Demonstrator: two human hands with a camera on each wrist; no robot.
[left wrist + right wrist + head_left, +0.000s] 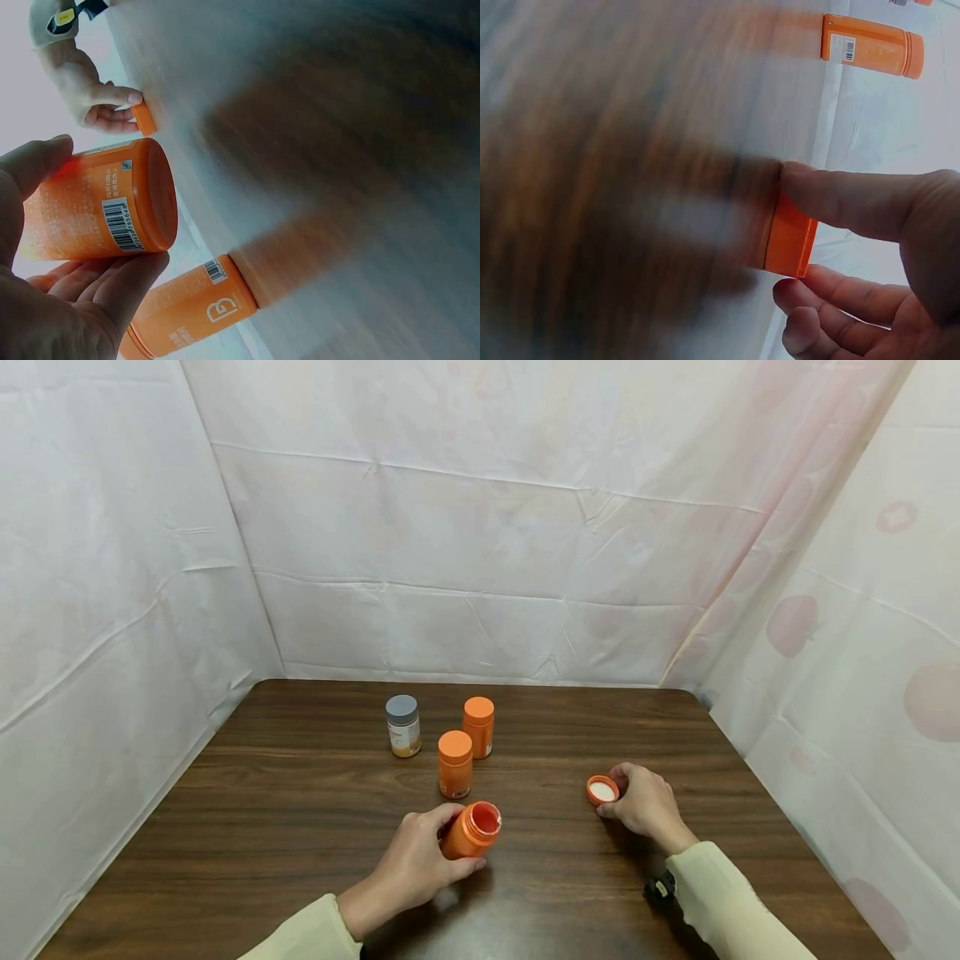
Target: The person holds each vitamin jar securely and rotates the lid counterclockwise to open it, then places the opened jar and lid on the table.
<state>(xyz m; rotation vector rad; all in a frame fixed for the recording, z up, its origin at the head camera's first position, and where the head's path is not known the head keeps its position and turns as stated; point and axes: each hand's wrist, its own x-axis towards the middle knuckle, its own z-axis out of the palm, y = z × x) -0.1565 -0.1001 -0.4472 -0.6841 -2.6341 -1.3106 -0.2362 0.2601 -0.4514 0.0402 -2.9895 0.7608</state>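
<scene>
At the far left of the group on the dark table [247, 810], the grey-lidded jar [403, 727] stands upright and closed; its lower part looks amber, though I cannot tell whether that is label or contents. Nearer, the left hand [411, 864] grips the open orange bottle [461, 839], thumb on one side and fingers on the other, holding it off the table with its mouth tilted toward the right. The mouth has a whitish, ragged edge and shows a reddish inner wall; whether anything lies deeper cannot be made out. Just beyond it stands the nearer closed bottle [455, 766], and a little farther and to the right the farther closed bottle [478, 727]; both are upright with orange lids on, so their contents are hidden. Well apart at the right, the loose orange lid [602, 790] appears to rest on the table, inside up, showing a white liner. The right hand [643, 802] pinches it at the rim between thumb and fingers. The step in hand looks like keeping lid and bottle apart, perhaps setting the lid down; if so, the next move calls for loosening the right pinch while the left grip steadies the bottle.
</scene>
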